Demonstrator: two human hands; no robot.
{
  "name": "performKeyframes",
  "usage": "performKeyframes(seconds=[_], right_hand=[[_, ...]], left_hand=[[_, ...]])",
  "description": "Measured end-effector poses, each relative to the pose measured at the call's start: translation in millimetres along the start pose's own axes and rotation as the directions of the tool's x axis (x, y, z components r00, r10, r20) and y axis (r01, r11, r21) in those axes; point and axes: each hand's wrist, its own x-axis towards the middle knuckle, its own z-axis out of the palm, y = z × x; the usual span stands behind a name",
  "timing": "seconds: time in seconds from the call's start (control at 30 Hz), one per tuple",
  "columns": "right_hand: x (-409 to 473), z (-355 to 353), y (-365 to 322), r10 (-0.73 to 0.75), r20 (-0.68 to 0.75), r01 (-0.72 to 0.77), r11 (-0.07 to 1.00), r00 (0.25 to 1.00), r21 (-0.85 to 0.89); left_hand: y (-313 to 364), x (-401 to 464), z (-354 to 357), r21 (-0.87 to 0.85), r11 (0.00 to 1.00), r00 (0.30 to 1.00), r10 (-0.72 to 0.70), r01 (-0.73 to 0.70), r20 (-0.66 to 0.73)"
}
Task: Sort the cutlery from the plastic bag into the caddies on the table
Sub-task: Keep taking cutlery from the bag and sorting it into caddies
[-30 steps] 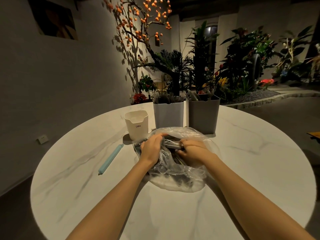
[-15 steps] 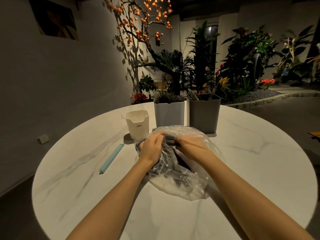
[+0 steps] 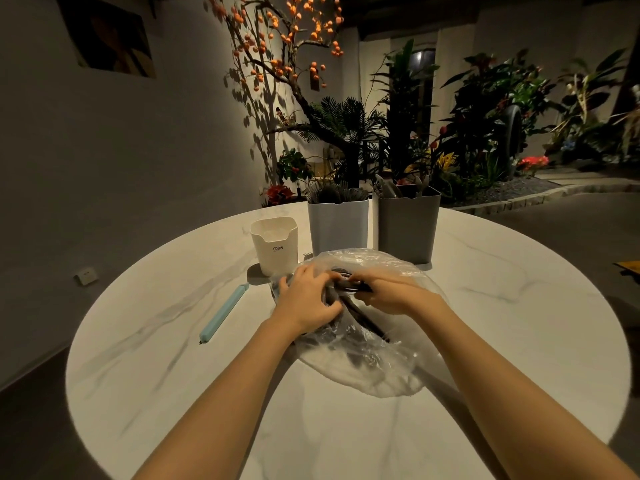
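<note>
Right grip (image 3: 388,292): clamped on a bundle of dark cutlery (image 3: 349,289) at the mouth of the plastic bag (image 3: 363,362). Left grip (image 3: 308,299): curled over the bag's rim and the same bundle (whether pinching film or handles, I cannot tell). Long axis of the cutlery: slanting from the grips toward my right forearm. Caddies: white (image 3: 275,245), pale grey (image 3: 337,223), dark grey (image 3: 407,225), directly beyond both hands on the tabletop (image 3: 519,323); the right is nearer the dark one. Piece types: unreadable through crumpled film.

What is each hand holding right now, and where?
Both the left hand and right hand grip dark cutlery at the plastic bag mouth; exact hold points unclear.
</note>
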Motion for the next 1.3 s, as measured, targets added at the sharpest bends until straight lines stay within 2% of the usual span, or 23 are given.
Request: performKeyframes(seconds=[0.1, 0.27, 0.4, 0.5, 0.63, 0.73, 0.9, 1.0, 1.1, 1.17, 1.3], right_hand=[[-7, -6, 2, -0.016, -0.011, 0.016, 0.999, 1.0, -0.035], [-13, -13, 7, 0.038, 0.104, -0.035, 0.999, 0.994, -0.036], [-13, -11, 10, 0.048, 0.142, -0.049, 0.999, 0.989, 0.005], [-13, -7, 7, 0.062, 0.13, -0.066, 0.997, 0.99, 0.026], [-8, 2, -8, 0.09, 0.062, -0.081, 0.988, 0.994, -0.128], [5, 16, -18, 0.133, 0.077, -0.124, 0.986, 0.988, -0.111], [3, 19, -11, 0.082, -0.051, -0.088, 0.986, 0.995, -0.141], [-2, 15, 1, 0.037, -0.021, -0.041, 0.98, 0.999, -0.194], [-7, 2, 2, -0.008, 0.088, 0.015, 0.997, 0.996, -0.076], [-9, -8, 0, -0.067, 0.14, 0.066, 0.998, 0.988, 0.009], [-12, -14, 1, -0.137, 0.13, 0.117, 0.982, 0.982, 0.149]], left_hand=[[-4, -1, -1, -0.017, 0.999, 0.999, -0.047, 0.047, -0.011], [-11, -3, -5, -0.145, 0.986, 0.995, -0.088, 0.08, -0.044], [-7, -2, -6, -0.219, 0.966, 0.989, -0.146, 0.136, -0.031], [-4, -1, -7, -0.272, 0.952, 0.988, -0.152, 0.14, -0.026], [1, -1, -6, -0.315, 0.94, 0.991, -0.136, 0.133, 0.013], [2, -1, -5, -0.333, 0.935, 0.992, -0.124, 0.123, 0.016], [-3, -1, -3, -0.335, 0.934, 0.992, -0.127, 0.127, 0.021], [-8, 0, -2, -0.293, 0.945, 0.988, -0.151, 0.143, -0.006], [-5, -2, -6, -0.303, 0.944, 0.99, -0.141, 0.131, -0.012], [-2, -3, -10, -0.377, 0.918, 0.99, -0.139, 0.124, -0.013], [-2, -6, -16, -0.675, 0.732, 0.983, -0.175, 0.091, -0.058]])
